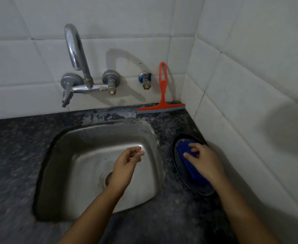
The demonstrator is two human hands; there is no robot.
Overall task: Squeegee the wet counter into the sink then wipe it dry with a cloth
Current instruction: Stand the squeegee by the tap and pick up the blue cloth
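Observation:
An orange squeegee (162, 101) leans upright against the tiled back wall, its grey blade resting on the dark speckled counter (12, 152) behind the steel sink (85, 155). A folded blue cloth (188, 161) lies in a dark oval dish (195, 187) to the right of the sink. My right hand (202, 161) rests on top of the cloth with its fingers spread; whether it grips the cloth is unclear. My left hand (128, 161) hovers over the sink basin, fingers loosely curled, holding nothing.
A chrome wall tap (77, 67) arches over the sink's back left. A small valve (145, 80) sticks out of the wall beside the squeegee handle. White tiled walls meet in a corner at the back right, close to the dish.

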